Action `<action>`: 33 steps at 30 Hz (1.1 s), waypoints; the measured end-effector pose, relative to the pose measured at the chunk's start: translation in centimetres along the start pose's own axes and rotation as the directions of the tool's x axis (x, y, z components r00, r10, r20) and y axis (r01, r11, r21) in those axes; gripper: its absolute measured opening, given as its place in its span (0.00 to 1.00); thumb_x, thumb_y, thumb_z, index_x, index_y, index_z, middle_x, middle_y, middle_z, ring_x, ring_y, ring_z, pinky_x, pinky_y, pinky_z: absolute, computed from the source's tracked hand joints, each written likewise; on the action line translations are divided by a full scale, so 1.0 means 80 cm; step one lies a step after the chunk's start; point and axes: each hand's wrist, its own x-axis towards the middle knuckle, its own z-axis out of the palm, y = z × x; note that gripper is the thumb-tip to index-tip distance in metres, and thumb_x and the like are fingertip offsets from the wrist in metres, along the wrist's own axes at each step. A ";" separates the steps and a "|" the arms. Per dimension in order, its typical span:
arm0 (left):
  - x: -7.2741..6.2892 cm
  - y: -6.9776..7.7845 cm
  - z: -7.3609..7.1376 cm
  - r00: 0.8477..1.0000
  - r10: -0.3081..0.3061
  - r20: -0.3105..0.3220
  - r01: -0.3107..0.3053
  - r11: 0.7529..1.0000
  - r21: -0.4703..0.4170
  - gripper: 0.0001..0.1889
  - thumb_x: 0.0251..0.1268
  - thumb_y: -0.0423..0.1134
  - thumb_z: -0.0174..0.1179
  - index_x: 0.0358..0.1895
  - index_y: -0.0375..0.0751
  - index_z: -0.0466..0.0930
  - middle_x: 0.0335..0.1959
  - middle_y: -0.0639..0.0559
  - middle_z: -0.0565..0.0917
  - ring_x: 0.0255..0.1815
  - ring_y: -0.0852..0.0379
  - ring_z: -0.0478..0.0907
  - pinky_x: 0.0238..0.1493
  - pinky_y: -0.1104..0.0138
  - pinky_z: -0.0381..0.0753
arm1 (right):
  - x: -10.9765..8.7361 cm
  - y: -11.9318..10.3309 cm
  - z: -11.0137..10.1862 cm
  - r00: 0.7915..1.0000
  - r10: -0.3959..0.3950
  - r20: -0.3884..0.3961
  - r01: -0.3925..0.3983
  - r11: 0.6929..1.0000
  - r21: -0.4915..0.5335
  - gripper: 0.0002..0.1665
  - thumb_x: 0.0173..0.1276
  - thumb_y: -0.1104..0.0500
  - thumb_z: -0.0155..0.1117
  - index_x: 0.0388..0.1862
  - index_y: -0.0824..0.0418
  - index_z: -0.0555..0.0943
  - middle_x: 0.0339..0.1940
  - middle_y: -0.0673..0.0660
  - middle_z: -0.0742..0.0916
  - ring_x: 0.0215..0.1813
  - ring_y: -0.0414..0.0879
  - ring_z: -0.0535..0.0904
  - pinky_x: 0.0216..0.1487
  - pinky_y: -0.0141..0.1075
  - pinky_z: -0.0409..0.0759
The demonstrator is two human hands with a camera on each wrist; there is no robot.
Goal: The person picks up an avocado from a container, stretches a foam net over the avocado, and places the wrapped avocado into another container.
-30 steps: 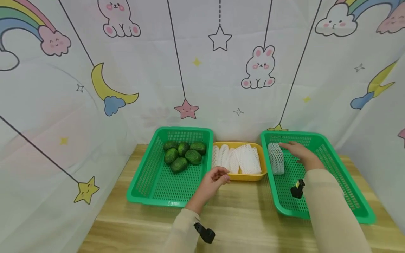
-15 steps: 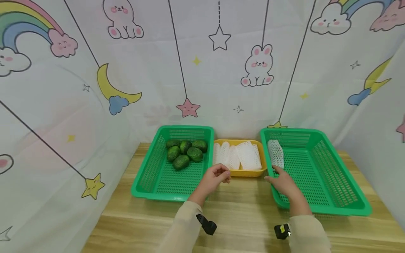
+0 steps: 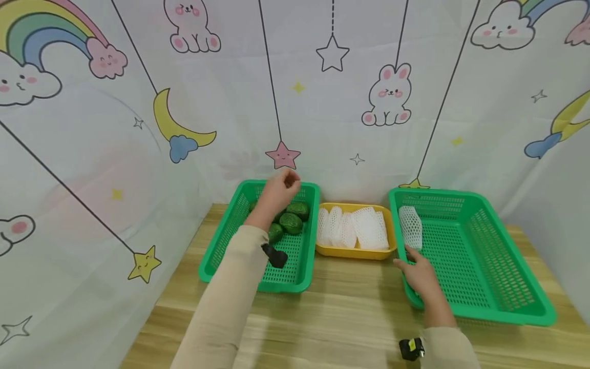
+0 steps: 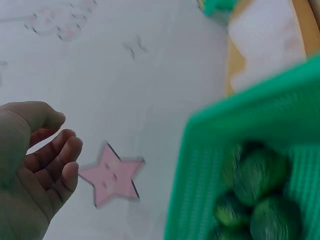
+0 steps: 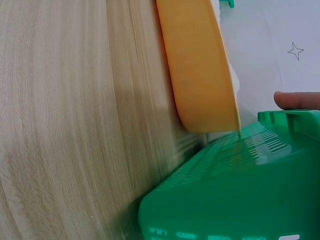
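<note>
My left hand [image 3: 279, 190] is raised over the back of the left green basket [image 3: 216, 246], its fingers loosely bent with nothing between them. Beneath it lie several dark green avocados [image 3: 291, 223], partly hidden by the hand and forearm. In the left wrist view the bent fingers [image 4: 62, 160] are beside the basket, apart from the avocados [image 4: 262, 175]. My right hand [image 3: 421, 274] is at the left rim of the right green basket [image 3: 465, 246], thumb outside and fingers inside. A white foam net sleeve [image 3: 410, 227] lies there along the left wall, green showing through its mesh.
Between the two baskets stands a yellow tray [image 3: 355, 252] holding several white foam net sleeves [image 3: 369, 228]. All stand on a wooden table [image 3: 350, 307] against a white curtain [image 3: 322, 113] printed with cartoons.
My left hand has moved from beside the yellow tray up and left over the avocados. The right hand came back from the net sleeve to the basket's left rim, then stayed there.
</note>
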 end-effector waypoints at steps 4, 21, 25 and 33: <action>0.026 -0.056 -0.016 0.981 -0.138 0.134 0.099 0.960 0.260 0.13 0.70 0.38 0.50 0.54 0.39 0.71 0.48 0.43 0.75 0.45 0.48 0.74 0.44 0.56 0.74 | -0.002 0.002 -0.003 1.000 0.011 -0.005 -0.011 1.000 0.004 0.43 0.71 0.47 0.50 0.74 0.65 0.45 0.67 0.75 0.59 0.67 0.70 0.49 0.62 0.62 0.52; -0.008 -0.147 0.028 0.832 -0.409 0.375 0.152 0.818 0.555 0.34 0.62 0.43 0.61 0.67 0.30 0.60 0.65 0.33 0.64 0.63 0.37 0.62 0.57 0.49 0.66 | 0.003 0.006 0.000 0.999 -0.011 -0.031 0.012 1.000 0.029 0.44 0.69 0.47 0.54 0.73 0.66 0.49 0.66 0.75 0.62 0.67 0.70 0.52 0.62 0.61 0.55; -0.017 -0.154 0.025 0.807 -0.445 0.388 0.205 0.827 0.523 0.35 0.59 0.43 0.64 0.67 0.34 0.61 0.65 0.35 0.64 0.62 0.37 0.63 0.55 0.48 0.68 | 0.003 0.005 0.004 0.999 -0.007 -0.043 0.008 1.000 0.028 0.42 0.69 0.49 0.54 0.73 0.66 0.50 0.66 0.74 0.63 0.67 0.70 0.52 0.62 0.61 0.55; -0.017 -0.154 0.027 0.808 -0.438 0.393 0.224 0.846 0.483 0.34 0.57 0.41 0.65 0.66 0.37 0.63 0.62 0.39 0.68 0.59 0.39 0.67 0.51 0.48 0.71 | 0.001 0.003 0.002 0.998 -0.003 -0.061 0.005 0.999 0.040 0.40 0.69 0.52 0.54 0.73 0.66 0.51 0.65 0.74 0.64 0.67 0.70 0.53 0.62 0.61 0.55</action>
